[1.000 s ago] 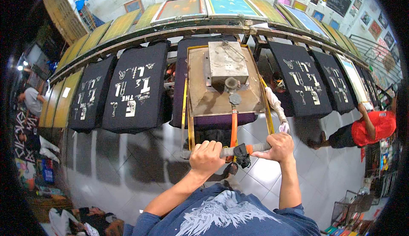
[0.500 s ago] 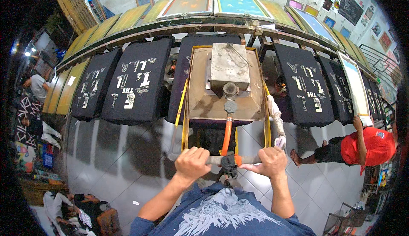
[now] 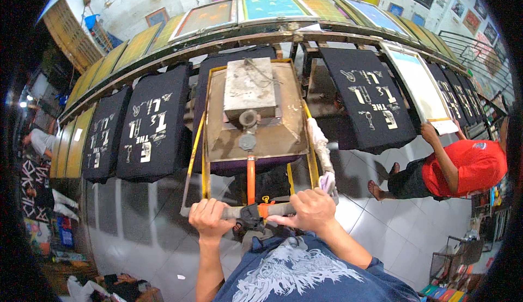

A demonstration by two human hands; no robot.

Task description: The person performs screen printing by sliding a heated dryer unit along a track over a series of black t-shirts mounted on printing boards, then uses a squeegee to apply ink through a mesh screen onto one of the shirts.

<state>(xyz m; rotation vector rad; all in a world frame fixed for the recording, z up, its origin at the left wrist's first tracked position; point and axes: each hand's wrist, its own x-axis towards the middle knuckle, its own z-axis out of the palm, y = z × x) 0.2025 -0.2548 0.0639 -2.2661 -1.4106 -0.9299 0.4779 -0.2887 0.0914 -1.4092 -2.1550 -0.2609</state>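
My left hand (image 3: 208, 215) is closed round the left part of a grey handlebar (image 3: 233, 213). Toward the bar's right end, my right hand (image 3: 312, 209) is wrapped round it, thumb stretched along the bar. The handlebar belongs to a yellow frame (image 3: 206, 176) that carries a broad, dusty metal hood (image 3: 218, 144) with a metal box (image 3: 249, 86) on top. An orange hose (image 3: 251, 179) runs from the hood to the bar, where black and orange wrapping sits between my hands. Beneath the hood lies a black shirt (image 3: 210, 62), mostly covered.
Black printed shirts (image 3: 158, 122) lie on boards in a row to both sides. A person in red (image 3: 463, 165) at the right holds a screen-printing frame (image 3: 417, 86). More screens (image 3: 275, 7) lean along the rail behind. Another person (image 3: 42, 141) is at far left.
My view has swung, so the hood and my hands appear farther left. The person in red has brought the screen-printing frame over a shirt nearer to me. My grip is unchanged.
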